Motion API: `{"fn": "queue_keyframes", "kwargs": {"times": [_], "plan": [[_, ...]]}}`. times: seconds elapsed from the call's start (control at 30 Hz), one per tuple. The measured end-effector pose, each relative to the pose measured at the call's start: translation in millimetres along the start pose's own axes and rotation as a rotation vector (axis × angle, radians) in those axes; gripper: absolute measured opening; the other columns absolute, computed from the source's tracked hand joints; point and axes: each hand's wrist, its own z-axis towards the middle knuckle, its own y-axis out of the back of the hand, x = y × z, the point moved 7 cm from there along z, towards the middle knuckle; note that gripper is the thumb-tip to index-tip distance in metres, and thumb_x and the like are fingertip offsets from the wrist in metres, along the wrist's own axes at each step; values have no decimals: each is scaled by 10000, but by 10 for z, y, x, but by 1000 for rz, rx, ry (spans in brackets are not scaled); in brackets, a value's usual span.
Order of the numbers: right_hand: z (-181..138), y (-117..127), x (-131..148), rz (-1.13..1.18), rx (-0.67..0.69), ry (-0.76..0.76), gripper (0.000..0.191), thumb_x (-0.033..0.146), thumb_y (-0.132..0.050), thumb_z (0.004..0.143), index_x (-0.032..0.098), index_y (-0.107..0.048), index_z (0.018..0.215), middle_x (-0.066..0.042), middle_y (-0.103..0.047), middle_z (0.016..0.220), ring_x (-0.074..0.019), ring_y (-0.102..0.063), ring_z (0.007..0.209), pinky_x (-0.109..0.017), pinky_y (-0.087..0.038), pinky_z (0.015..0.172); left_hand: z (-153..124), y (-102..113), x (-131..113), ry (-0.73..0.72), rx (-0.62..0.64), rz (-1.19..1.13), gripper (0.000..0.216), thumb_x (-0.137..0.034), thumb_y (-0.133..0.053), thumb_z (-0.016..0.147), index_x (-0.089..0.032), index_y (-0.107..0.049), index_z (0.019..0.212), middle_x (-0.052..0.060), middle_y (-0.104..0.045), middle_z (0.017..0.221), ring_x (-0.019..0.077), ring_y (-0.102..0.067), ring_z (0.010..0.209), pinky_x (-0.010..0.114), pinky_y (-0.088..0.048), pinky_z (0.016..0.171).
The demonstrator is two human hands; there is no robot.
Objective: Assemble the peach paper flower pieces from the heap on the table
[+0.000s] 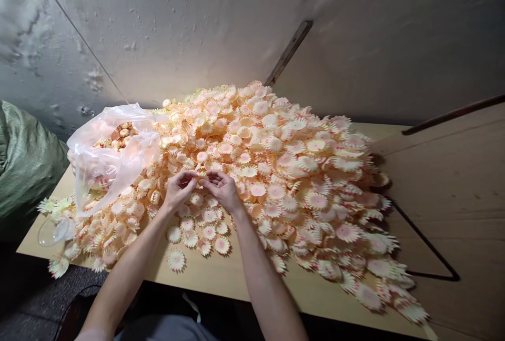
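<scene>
Both hands meet over the front of a big heap of artificial flower heads (276, 162), pale cream with pink centres and toothed edges. My left hand (180, 188) is closed in a pinch at one side of a small artificial flower head (201, 177). From the other side, the fingertips of my right hand (221, 188) pinch the same piece. Much of it is hidden by the fingers. Just below the hands, several loose flower heads lie flat on the wooden table (232, 278), among them a single flower head (176, 260) near the front edge.
A clear plastic bag (114, 159) with small rounded flower pieces inside stands at the left of the heap. Near the left edge lies a clear round plastic dish (51, 231). A green sack (27, 172) is beside the table. Brown cardboard (453, 199) borders the right side; a wall rises behind.
</scene>
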Motion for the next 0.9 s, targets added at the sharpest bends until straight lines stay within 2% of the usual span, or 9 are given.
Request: {"fn": "queue_keyframes", "kwargs": {"times": [0.1,0.2,0.3,0.4,0.73,0.9], "plan": [[-5,-2,5,4,16,1,341,397,-795,647,189,-663,883,-49,-688,862,-180,-646,782,-311,-545,745,10,-18,8,9,19,-8,274,-385,-657,797,-138,-646,914,41,-650,777,117,-598,666,234,-488,649],[-11,52,20,-18,-28,36,319,414,-758,693,178,-669,889,-55,-691,858,-176,-637,765,-299,-528,715,5,-82,-18,-6,104,15,282,-385,-652,805,-139,-637,941,24,-621,749,100,-552,630,220,-456,616],[-18,94,-8,-37,-59,30,321,431,-744,708,169,-653,871,-43,-667,803,-148,-601,667,-259,-492,599,-10,-128,-70,-33,167,50,276,-381,-643,815,-137,-632,944,5,-580,706,87,-498,601,208,-411,579],[-24,91,-22,-50,-58,19,315,451,-723,727,172,-632,842,-29,-641,751,-131,-560,597,-243,-451,526,-17,-133,-96,-21,169,59,270,-381,-636,821,-135,-621,930,-11,-538,663,79,-458,572,203,-373,548],[-27,87,88,-98,-114,82,331,477,-745,689,187,-646,813,-49,-689,784,-174,-626,695,-296,-518,651,1,-81,-28,55,94,-28,317,-409,-668,788,-153,-582,956,-5,-557,712,96,-521,634,215,-433,613],[-40,67,110,-90,-102,81,321,455,-761,679,191,-634,810,-43,-682,775,-178,-637,702,-306,-526,665,-26,-119,-130,-42,125,180,274,-388,-597,845,-157,-572,991,-51,-439,593,77,-392,538,205,-309,525]]}}
